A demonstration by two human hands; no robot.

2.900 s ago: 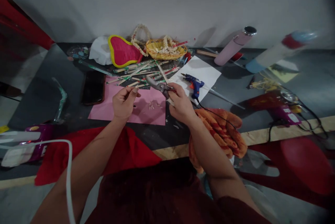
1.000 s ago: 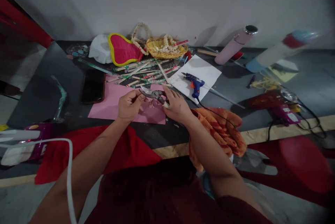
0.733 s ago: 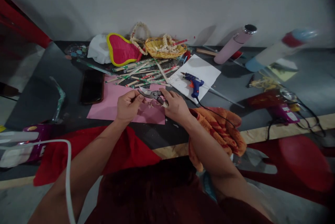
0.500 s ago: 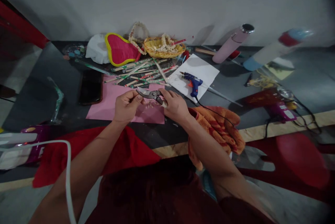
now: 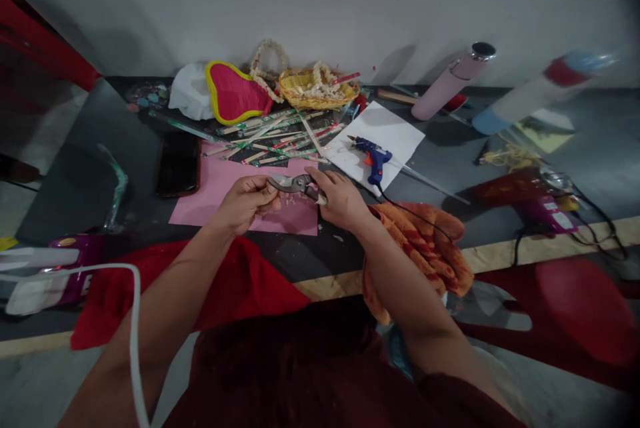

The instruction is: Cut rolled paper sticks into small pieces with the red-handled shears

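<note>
My right hand (image 5: 345, 201) is wrapped round the handles of a pair of pruning shears (image 5: 301, 184), whose curved blades point left. The fingers of my left hand (image 5: 245, 201) are pinched together at the blade tips. Whatever they hold is too small or too hidden to make out. Both hands are above a pink sheet of paper (image 5: 200, 205), where small pale bits (image 5: 290, 200) lie scattered beneath the shears. Behind the hands lies a loose pile of wrapped wooden sticks (image 5: 270, 138).
A blue glue gun (image 5: 375, 158) rests on white paper (image 5: 400, 128). At the back stand a yellow basket (image 5: 295, 98), a pink-and-yellow heart-shaped piece (image 5: 235, 95) and a pink flask (image 5: 450, 85). A phone (image 5: 177, 165) lies left; an orange cloth (image 5: 425, 241) hangs over the front edge.
The view has shifted slightly. A pale tip that stuck up by the blades between my hands no longer shows, and my left fingers have turned slightly at the blades. My right hand keeps its grip.
</note>
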